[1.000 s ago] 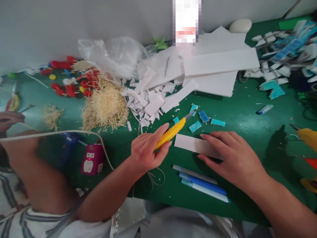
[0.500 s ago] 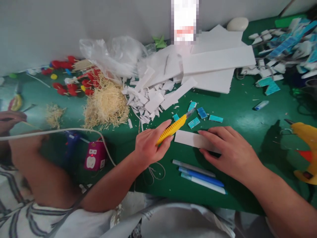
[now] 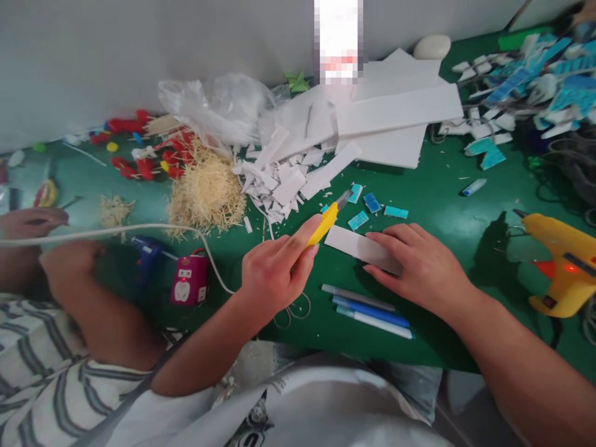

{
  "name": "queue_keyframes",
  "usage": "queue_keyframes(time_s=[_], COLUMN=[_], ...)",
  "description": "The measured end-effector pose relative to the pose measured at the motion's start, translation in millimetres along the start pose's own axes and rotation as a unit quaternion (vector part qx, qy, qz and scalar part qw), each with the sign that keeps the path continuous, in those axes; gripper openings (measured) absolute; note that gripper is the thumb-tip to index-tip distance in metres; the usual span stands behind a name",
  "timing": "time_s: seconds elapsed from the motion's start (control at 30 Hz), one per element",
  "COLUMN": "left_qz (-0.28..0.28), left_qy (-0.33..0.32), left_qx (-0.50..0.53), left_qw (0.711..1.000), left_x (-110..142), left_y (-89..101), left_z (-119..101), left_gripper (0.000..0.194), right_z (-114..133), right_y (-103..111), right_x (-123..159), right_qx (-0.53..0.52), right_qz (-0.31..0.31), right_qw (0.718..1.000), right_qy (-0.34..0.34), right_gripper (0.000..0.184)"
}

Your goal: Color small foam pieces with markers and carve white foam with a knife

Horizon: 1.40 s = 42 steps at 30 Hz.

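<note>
A: From the left, what have we got?
B: A magenta, box-shaped power socket [image 3: 190, 280], red light glowing, and beyond it a heap of thin straw-coloured sticks [image 3: 205, 195].
A: Now the left hand [image 3: 272, 273]!
B: Curled firmly round a yellow, ribbed plastic cutter knife [image 3: 325, 225], blade angled far and right, near small blue rectangular pieces [image 3: 358, 220].
A: And the flat white rectangular strip [image 3: 347, 240]?
B: Mid-scene, just right of the knife, beyond three slim pens [image 3: 372, 310]. The right hand [image 3: 421, 257] has it, thumb and fingers slightly parted across its width.
A: Rightmost?
B: A yellow plastic glue gun [image 3: 559, 267]!
</note>
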<state>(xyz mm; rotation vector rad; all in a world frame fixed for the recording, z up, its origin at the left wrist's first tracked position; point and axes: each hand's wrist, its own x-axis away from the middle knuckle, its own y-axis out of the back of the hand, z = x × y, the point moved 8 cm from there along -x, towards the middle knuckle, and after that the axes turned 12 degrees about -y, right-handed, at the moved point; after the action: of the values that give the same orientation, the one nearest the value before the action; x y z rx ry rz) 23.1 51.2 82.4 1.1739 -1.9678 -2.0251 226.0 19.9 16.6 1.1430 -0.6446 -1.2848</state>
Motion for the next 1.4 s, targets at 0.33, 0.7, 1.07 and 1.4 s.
queue_keyframes(time_s=[0.33,0.7,1.07,1.4], left_qz=[0.038,0.117,0.127,0.154], left_qy=[0.073,0.097,0.098,0.097], left_qx=[0.0,-0.023,-0.026,-0.039], left_qw=[0.997,0.988,0.987,0.983], left_x=[46,64,57,57], left_y=[-3.0,-23.5,-30.1,-35.6], left_z=[-37,-66,-70,-70], left_gripper=[0.041,0.044,0.052,0.045], right_z=[9,18,14,13], right_y=[-4,-10,-17,-20], right_x=[0,1,-2,-3], right_qx=[0.001,0.002,-0.003,-0.001], right_qz=[0.003,-0.009,0.017,0.034], right_qw=[0.999,0.999,1.0,0.999], right_qy=[0.048,0.045,0.018,0.01], right_gripper=[0.025,0.025,0.023,0.027])
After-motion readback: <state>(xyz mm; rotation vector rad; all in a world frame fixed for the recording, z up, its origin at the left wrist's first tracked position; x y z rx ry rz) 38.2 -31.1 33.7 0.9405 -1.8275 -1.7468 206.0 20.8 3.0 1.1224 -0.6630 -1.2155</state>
